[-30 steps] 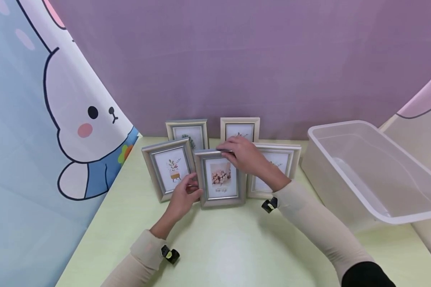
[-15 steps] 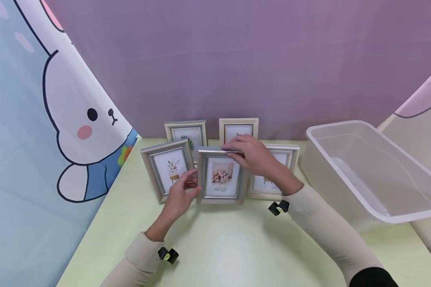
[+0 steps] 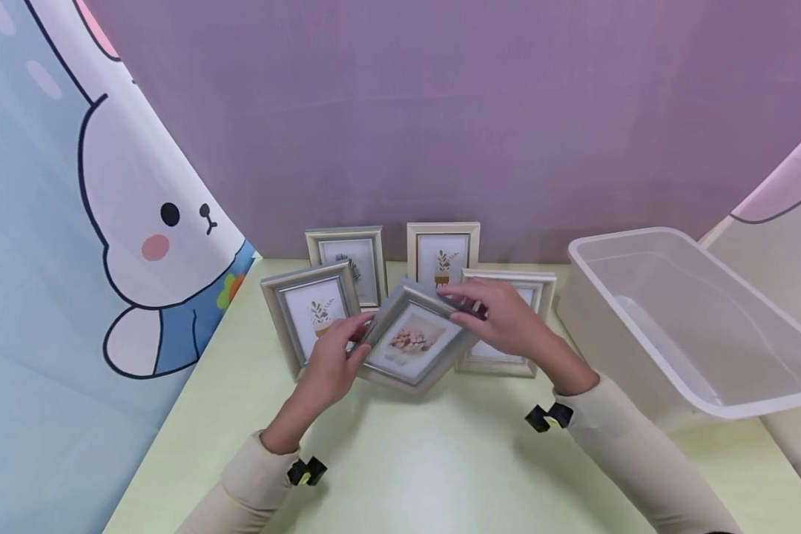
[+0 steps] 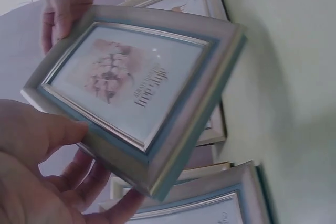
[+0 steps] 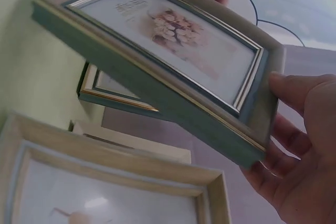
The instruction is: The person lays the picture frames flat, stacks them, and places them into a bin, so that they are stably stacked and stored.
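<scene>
Pale green, the table (image 3: 427,460) bears a plastic tub (image 3: 604,326); four standing picture frames (image 3: 312,308) are left of it. Also left of the tub, a flower picture frame (image 3: 414,341) is held tilted, its long axis slanting with the top end toward the tub. It lies between the right hand (image 3: 503,315), nearer the tub and gripping that top end, and the left hand (image 3: 331,363), farther from the tub, pinching a long side.

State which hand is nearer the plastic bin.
Right. The right hand, gripping the upper right edge of the flower-picture frame, is left of the plastic bin; the left hand, at the frame's left edge, is farther left.
</scene>
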The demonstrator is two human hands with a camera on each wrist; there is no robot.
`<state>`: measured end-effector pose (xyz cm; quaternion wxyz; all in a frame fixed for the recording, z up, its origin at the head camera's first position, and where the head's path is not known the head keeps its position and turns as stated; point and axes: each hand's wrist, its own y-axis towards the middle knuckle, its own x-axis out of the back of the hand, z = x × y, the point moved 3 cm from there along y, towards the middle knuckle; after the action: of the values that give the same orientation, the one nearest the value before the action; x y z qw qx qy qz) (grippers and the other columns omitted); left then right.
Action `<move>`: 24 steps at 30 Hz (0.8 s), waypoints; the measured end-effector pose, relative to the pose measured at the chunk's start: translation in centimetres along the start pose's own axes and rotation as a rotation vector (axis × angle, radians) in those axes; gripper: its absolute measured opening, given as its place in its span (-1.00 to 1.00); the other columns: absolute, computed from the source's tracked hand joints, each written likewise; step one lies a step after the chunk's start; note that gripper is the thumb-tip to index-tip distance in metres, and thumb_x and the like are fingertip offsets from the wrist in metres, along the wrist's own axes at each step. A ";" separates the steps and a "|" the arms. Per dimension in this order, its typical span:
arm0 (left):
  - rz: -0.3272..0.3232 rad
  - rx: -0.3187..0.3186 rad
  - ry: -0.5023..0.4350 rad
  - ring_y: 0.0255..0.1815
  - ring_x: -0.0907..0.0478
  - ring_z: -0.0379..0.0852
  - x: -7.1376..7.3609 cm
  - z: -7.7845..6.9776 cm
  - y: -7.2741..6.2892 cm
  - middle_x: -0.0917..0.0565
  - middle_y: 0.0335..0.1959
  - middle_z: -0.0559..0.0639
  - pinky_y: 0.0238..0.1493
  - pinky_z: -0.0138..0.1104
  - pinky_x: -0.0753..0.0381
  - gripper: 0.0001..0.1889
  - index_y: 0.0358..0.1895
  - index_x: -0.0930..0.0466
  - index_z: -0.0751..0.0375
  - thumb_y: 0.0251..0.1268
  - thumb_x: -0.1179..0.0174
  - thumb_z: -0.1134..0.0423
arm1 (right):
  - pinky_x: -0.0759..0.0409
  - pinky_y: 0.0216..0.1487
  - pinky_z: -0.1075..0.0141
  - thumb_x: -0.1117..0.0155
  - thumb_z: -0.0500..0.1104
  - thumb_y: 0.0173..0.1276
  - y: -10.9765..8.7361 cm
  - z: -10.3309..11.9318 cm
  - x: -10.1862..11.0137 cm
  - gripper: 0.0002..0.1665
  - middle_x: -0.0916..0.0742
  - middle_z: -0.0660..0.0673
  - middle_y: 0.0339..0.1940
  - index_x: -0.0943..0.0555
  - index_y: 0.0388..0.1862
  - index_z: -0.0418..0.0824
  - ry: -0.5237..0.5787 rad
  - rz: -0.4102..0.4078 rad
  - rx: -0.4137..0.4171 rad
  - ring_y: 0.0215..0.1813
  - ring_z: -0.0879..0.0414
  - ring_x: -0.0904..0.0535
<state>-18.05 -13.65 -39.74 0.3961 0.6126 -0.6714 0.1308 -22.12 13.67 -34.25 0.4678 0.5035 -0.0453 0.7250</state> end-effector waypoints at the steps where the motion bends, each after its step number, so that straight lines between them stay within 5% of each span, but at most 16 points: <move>1: 0.001 -0.014 0.033 0.06 -0.60 0.07 0.1 -0.2 0.0 -0.65 0.03 0.19 0.04 -0.04 -0.70 -0.47 0.37 -0.50 0.14 0.34 -0.29 0.44 | -0.68 -0.30 0.33 -0.42 -0.24 0.35 -0.3 -0.1 0.0 -0.52 -0.77 -0.12 -0.20 -0.65 0.26 -0.15 0.022 0.005 -0.008 -0.27 0.14 -0.66; 12: -0.027 -0.110 0.290 -0.02 -0.55 0.07 0.4 -2.6 0.4 -0.62 -0.03 0.10 -0.10 0.05 -0.54 -0.49 0.31 -0.57 -0.09 0.37 -0.25 0.44 | -0.76 -0.25 0.30 -0.49 -0.38 0.23 -4.1 -2.3 -2.2 -0.37 -0.79 -0.23 -0.18 -0.57 0.30 -0.34 0.219 0.005 -0.086 -0.16 -0.01 -0.74; 16: -0.001 -0.091 0.356 0.07 -0.52 0.09 0.5 -3.5 0.6 -0.63 0.03 0.05 -0.09 0.05 -0.44 -0.48 0.30 -0.56 -0.23 0.39 -0.23 0.43 | -0.76 -0.27 0.29 -0.49 -0.39 0.22 -5.3 -3.0 -3.6 -0.37 -0.80 -0.28 -0.17 -0.54 0.28 -0.39 0.276 -0.025 -0.096 -0.17 -0.06 -0.76; 24: -0.005 -0.172 0.560 0.12 -0.55 0.11 0.1 -5.2 0.7 -0.63 0.06 0.02 -0.18 0.01 -0.46 -0.22 0.30 -0.55 -0.29 0.14 -0.20 0.67 | -0.77 -0.24 0.24 -0.43 -0.42 0.26 -6.9 -3.5 -5.3 -0.43 -0.80 -0.29 -0.15 -0.51 0.26 -0.38 0.367 -0.068 -0.163 -0.16 -0.06 -0.76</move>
<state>-16.72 -10.11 -36.10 0.6167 0.5184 -0.5432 0.2365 -19.23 16.11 -42.84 0.5316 0.3248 -0.0006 0.7823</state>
